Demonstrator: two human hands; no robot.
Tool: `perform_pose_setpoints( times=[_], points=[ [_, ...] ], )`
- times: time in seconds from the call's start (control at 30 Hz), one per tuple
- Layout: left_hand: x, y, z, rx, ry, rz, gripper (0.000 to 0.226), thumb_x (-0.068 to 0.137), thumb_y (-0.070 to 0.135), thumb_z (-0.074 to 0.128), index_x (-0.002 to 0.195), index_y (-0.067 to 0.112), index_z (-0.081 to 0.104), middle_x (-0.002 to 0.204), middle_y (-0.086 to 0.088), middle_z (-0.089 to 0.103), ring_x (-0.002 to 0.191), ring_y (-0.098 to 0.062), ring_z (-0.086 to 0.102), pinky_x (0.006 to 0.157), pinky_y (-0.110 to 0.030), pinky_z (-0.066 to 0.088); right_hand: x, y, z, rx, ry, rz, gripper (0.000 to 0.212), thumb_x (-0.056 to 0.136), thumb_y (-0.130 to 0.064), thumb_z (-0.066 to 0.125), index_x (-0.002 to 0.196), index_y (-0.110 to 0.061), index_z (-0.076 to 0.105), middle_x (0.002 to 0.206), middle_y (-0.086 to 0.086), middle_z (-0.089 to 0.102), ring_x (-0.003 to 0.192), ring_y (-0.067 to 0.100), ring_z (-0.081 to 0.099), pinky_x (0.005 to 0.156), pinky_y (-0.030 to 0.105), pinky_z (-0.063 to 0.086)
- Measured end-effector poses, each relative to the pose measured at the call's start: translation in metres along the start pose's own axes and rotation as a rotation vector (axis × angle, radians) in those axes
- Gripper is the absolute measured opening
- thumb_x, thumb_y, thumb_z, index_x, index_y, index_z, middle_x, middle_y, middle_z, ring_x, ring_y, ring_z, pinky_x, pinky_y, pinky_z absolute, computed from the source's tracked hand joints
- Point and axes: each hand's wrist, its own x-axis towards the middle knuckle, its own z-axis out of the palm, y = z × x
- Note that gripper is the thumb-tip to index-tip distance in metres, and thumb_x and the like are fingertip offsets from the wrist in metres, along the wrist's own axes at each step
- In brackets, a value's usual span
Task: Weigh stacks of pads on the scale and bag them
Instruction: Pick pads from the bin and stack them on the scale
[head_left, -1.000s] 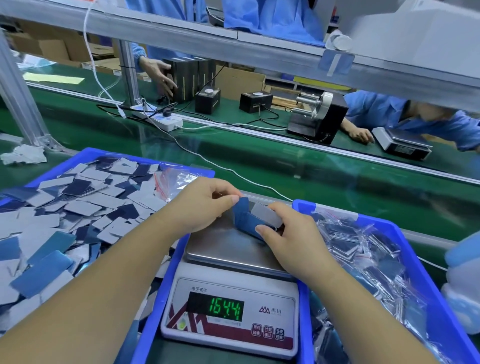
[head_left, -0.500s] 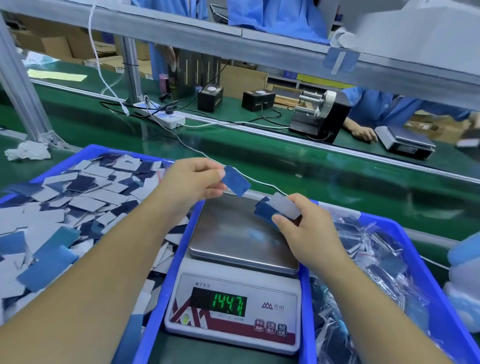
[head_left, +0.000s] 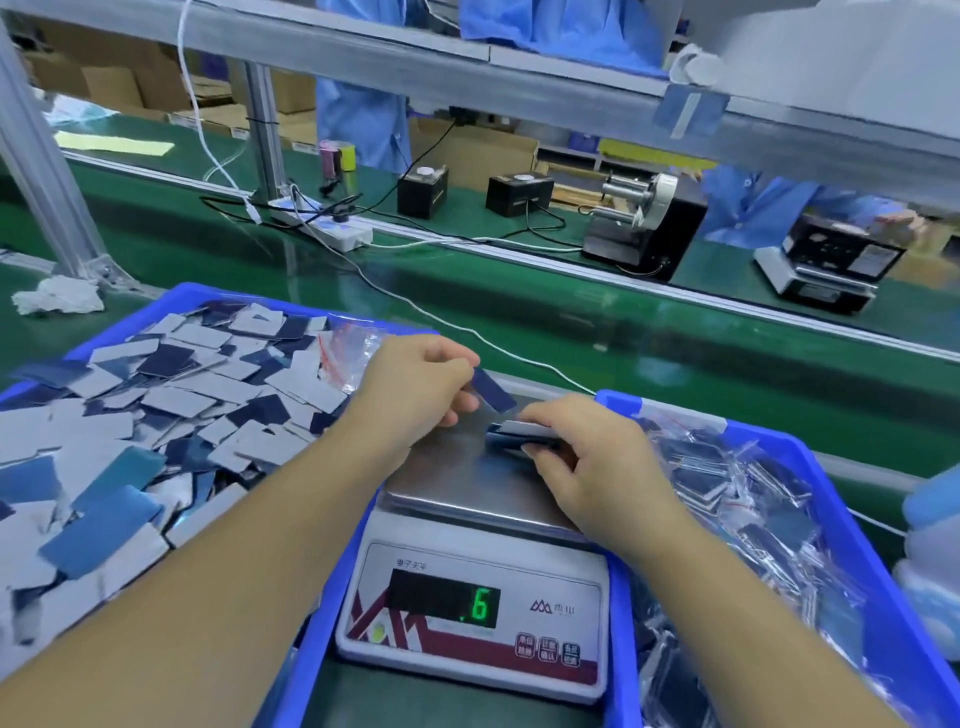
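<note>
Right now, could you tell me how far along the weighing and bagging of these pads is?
Done: the right bin already holds many bagged pads. In hand: the right hand holds a small stack of pads at the scale platform, while the left hand pinches a single blue pad. Left: the left bin holds plenty of loose pads.

Both forearms are seen bare, without sleeves; the left hand (head_left: 415, 389) and right hand (head_left: 592, 462) are ungloved.

Factory line: green conveyor belt (head_left: 519, 332), blue-smocked workers (head_left: 363, 119).
</note>
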Motion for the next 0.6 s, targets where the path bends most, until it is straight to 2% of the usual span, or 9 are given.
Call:
perform_pose_setpoints(
  times=[0.07,0.13,0.2,0.3,0.37,0.43,0.5,0.53,0.6],
  points=[
    [-0.003,-0.001,0.002,0.102,-0.069,0.005,0.017,0.087,0.016,0.063,0.073,0.018,0.073,0.056,0.001,0.068,0.042,-0.009,0.054,0.045,-0.019,0.041,-0.001,-0.003,0.002,0.021,0.036,0.053,0.053,0.083,-0.013,0.068,0.134,-0.024,0.056,0.115,-0.006,0.068,0.097,0.008,0.055,0.087,0.027,0.048],
    [-0.006,-0.002,0.001,0.243,-0.144,0.044,0.019,0.085,0.025,0.064,0.069,0.02,0.072,0.055,0.0,0.068,0.041,-0.01,0.049,0.047,-0.019,0.04,0.0,-0.004,0.002,0.052,0.041,0.122,0.06,0.078,-0.011,0.064,0.136,-0.025,0.055,0.106,-0.005,0.067,0.088,0.008,0.05,0.08,0.024,0.044],
    [-0.007,-0.001,-0.002,0.377,-0.185,0.111,0.025,0.086,0.033,0.063,0.067,0.02,0.07,0.055,0.002,0.068,0.043,-0.007,0.049,0.045,-0.017,0.039,0.0,-0.002,0.003,0.044,0.015,0.133,0.048,0.074,-0.005,0.064,0.117,-0.026,0.068,0.093,-0.005,0.065,0.081,0.011,0.051,0.073,0.021,0.04],
    [-0.005,0.001,-0.008,0.555,-0.262,0.213,0.032,0.089,0.042,0.059,0.071,0.017,0.067,0.061,0.0,0.065,0.049,-0.007,0.05,0.05,-0.019,0.043,0.002,-0.001,0.001,0.121,-0.006,0.176,0.034,0.076,-0.006,0.067,0.095,-0.034,0.072,0.085,-0.01,0.064,0.08,0.007,0.053,0.07,0.016,0.039],
    [-0.006,0.004,-0.011,0.557,-0.334,0.261,0.02,0.083,0.041,0.058,0.079,0.027,0.071,0.075,0.007,0.065,0.058,-0.003,0.055,0.062,-0.022,0.05,0.003,0.001,-0.003,0.192,-0.003,0.197,0.029,0.079,-0.012,0.068,0.088,-0.039,0.067,0.087,-0.017,0.066,0.084,0.002,0.056,0.07,0.009,0.038],
    [-0.011,0.006,-0.011,0.525,-0.45,0.323,0.024,0.076,0.035,0.06,0.097,0.039,0.07,0.093,0.022,0.057,0.069,0.005,0.056,0.063,-0.01,0.043,0.005,0.002,-0.007,0.252,-0.024,0.231,0.029,0.082,-0.014,0.069,0.08,-0.043,0.065,0.087,-0.029,0.066,0.085,-0.003,0.058,0.068,0.006,0.037],
    [-0.014,0.004,-0.006,0.588,-0.532,0.414,0.037,0.077,0.024,0.068,0.112,0.038,0.066,0.089,0.041,0.052,0.073,0.016,0.053,0.064,-0.003,0.037,0.004,0.001,-0.008,0.303,-0.054,0.261,0.037,0.083,-0.014,0.071,0.072,-0.049,0.065,0.084,-0.032,0.066,0.081,-0.004,0.059,0.067,0.006,0.038],
    [-0.016,0.003,-0.003,0.626,-0.538,0.459,0.037,0.079,0.021,0.071,0.112,0.037,0.068,0.082,0.045,0.052,0.072,0.019,0.051,0.063,-0.002,0.036,0.003,0.0,-0.008,0.317,-0.068,0.27,0.039,0.083,-0.015,0.072,0.072,-0.052,0.065,0.083,-0.031,0.067,0.08,-0.003,0.06,0.067,0.008,0.04],
    [-0.016,0.001,0.001,0.65,-0.507,0.485,0.028,0.082,0.021,0.075,0.106,0.036,0.072,0.071,0.039,0.057,0.07,0.02,0.05,0.061,-0.004,0.034,0.003,-0.002,-0.009,0.332,-0.087,0.28,0.039,0.081,-0.016,0.073,0.075,-0.054,0.066,0.084,-0.028,0.067,0.078,-0.002,0.061,0.067,0.01,0.042]
  ],
)
